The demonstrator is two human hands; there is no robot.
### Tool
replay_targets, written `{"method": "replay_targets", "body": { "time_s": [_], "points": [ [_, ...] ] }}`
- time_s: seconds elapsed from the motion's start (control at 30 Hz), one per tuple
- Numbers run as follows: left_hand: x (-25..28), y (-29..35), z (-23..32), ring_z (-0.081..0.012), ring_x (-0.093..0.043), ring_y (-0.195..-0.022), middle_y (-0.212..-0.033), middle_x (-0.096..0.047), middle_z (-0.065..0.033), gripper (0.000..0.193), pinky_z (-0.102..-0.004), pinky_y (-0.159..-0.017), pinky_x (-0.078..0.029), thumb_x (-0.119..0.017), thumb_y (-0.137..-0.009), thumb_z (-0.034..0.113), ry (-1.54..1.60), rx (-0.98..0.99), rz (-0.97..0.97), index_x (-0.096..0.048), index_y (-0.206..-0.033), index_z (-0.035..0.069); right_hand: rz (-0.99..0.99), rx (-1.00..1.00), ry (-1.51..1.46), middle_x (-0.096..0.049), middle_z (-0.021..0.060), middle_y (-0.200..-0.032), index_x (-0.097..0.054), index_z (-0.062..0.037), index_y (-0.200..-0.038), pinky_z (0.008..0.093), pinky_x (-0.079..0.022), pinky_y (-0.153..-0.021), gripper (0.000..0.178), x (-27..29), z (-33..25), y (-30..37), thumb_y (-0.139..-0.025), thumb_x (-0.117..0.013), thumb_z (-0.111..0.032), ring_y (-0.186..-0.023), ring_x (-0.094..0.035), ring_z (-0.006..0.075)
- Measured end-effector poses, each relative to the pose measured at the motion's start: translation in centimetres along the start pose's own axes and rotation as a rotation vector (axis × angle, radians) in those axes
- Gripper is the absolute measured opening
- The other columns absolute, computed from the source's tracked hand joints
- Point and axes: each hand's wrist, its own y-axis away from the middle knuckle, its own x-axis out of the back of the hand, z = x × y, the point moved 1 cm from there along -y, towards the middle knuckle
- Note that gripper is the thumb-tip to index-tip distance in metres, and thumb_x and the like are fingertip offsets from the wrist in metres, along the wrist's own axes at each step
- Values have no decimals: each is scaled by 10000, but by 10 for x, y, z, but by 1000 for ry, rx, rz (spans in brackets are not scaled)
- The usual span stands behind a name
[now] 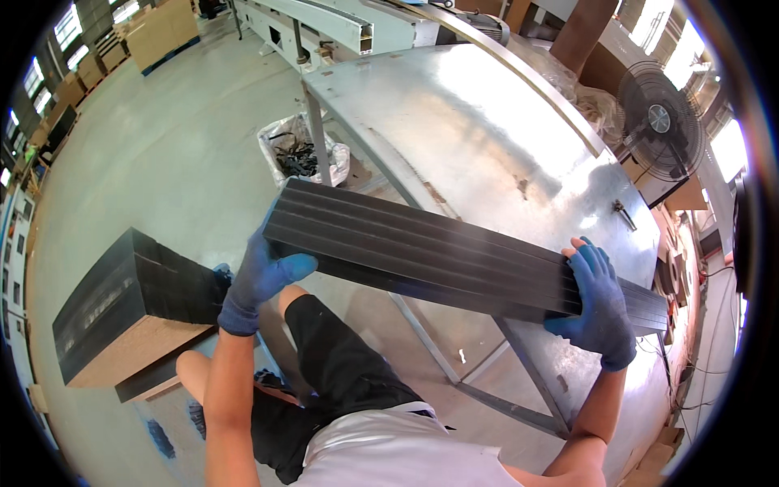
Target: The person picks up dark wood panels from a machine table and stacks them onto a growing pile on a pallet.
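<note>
Between my two hands is a bundle of long black boards, several stacked together with their seams showing along the side. My left hand, in a blue glove, grips the bundle's left end with the thumb on the near side. Farther right, my right hand wraps round it in a matching glove with some fingertips bare. The bundle's right part lies over the metal table; whether it touches the top I cannot tell. At my left stands a stack of black boards with a brown underside or face.
A bin lined with clear plastic holds black scraps beside the table leg. A small metal tool lies on the tabletop near a standing fan. Pale machinery runs behind the table. Cables hang at the right.
</note>
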Motion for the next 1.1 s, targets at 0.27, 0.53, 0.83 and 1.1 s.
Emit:
{"method": "replay_targets", "body": {
  "time_s": [0.27, 0.53, 0.83, 1.1],
  "points": [
    [18, 13, -5, -150, -550, -959, -1068, -589, -76, 624, -288, -842, -443, -711, -706, 299, -55, -20, 105, -507, -1191, -35, 89, 147, -160, -522, 143, -1079, -478, -44, -1181, 403, -399, -909, 753, -5, 7, -15, -539, -790, -281, -1008, -497, 335],
    [-5, 5, -3, -161, -531, -984, -1087, -574, -81, 786, -297, -866, -426, -752, -689, 480, -122, -130, 119, -487, -1212, -44, 95, 110, -138, -529, 127, -999, -481, -59, -1195, 390, -423, -844, 762, -11, 21, 0, -525, -786, -256, -915, -507, 316],
    [4, 7, -6, -170, -526, -1022, -1126, -567, -85, 773, -305, -901, -410, -770, -682, 413, -60, -118, 110, -473, -1239, -32, 84, 117, -150, -532, 134, -1028, -475, -63, -1206, 394, -424, -853, 791, -12, 17, -2, -509, -803, -244, -947, -503, 332],
    [-4, 9, -28, -165, -514, -1042, -1146, -553, -73, 657, -303, -929, -392, -700, -724, 264, 45, -148, 144, -453, -1260, -25, 76, 141, -75, -511, 121, -1108, -440, -67, -1256, 384, -384, -930, 779, -2, 20, 5, -580, -774, -266, -1032, -489, 314]
  ]
}}
